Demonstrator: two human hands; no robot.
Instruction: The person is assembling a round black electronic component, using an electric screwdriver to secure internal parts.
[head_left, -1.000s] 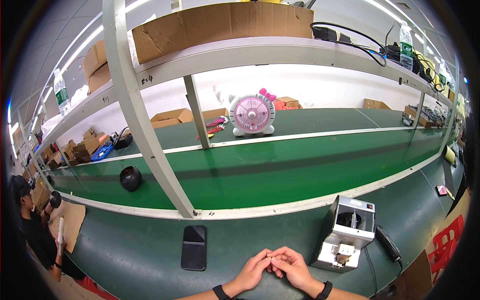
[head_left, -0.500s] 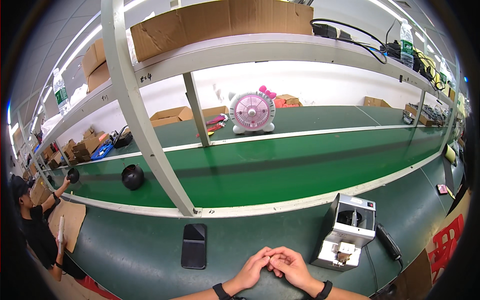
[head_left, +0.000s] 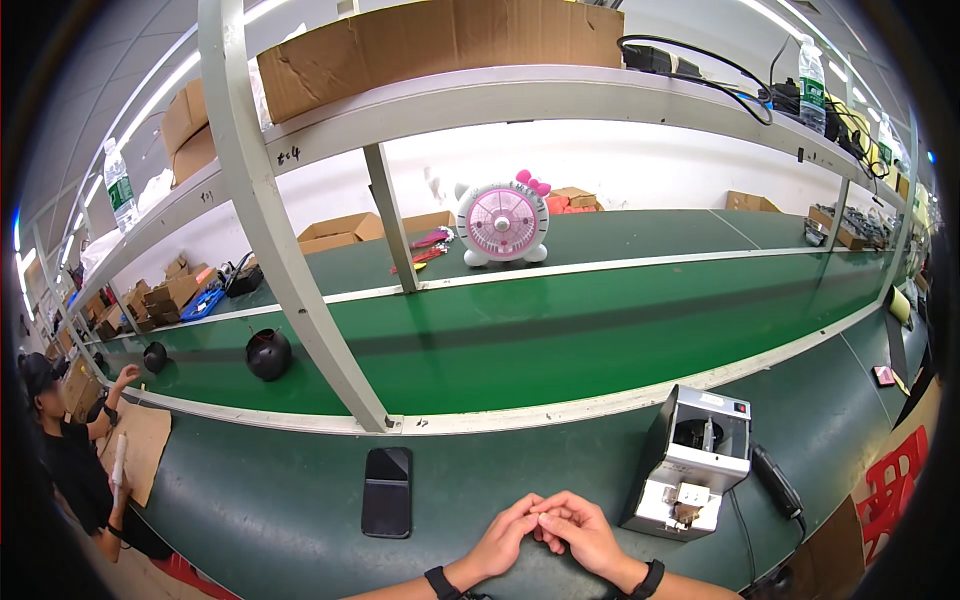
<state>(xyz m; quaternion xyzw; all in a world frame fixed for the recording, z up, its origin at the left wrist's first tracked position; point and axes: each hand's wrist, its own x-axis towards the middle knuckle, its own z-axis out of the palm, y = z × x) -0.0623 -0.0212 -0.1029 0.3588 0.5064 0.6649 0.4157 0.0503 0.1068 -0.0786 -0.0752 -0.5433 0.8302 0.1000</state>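
Note:
My left hand (head_left: 506, 540) and my right hand (head_left: 580, 533) meet on the dark green bench top, near its front edge. Their curled fingers press against each other at the tips. Whatever may lie between them is hidden. A black band circles each wrist. Left of my hands a black smartphone (head_left: 387, 493) lies flat. To the right stands a silver, box-shaped bench machine (head_left: 690, 465) with a clear cover over a black reel and a small red switch on top.
Beyond the bench runs a green conveyor belt (head_left: 560, 325) carrying black spheres (head_left: 268, 355). Past it stands a pink and white fan (head_left: 503, 225). A shelf post (head_left: 290, 240) rises ahead, left. A black handheld tool (head_left: 778, 482) lies beside the machine. A co-worker (head_left: 70, 460) sits far left.
The co-worker's hand has let go of a small black sphere, now on the belt, and drawn back from it. The larger sphere has shifted slightly right. My hands stay in place.

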